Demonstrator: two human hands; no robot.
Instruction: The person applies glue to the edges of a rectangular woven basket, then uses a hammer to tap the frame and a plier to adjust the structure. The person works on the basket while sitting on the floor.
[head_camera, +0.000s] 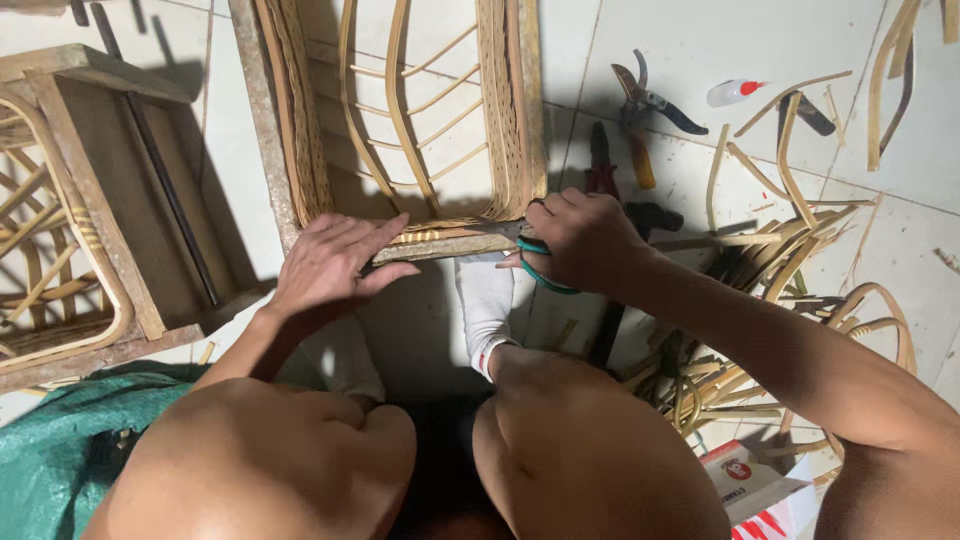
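Head view: left hand (335, 265) lies flat, fingers spread, pressing the near rail of the woven rattan frame (400, 120). Right hand (580, 240) is clenched around green-handled pliers (540, 270) at that rail's right corner (binding step, judged). Next move calls for a steady, squeezed pull

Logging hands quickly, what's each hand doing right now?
Left hand: open, pressing flat on the rattan frame.
Right hand: closed on green-handled scissors.
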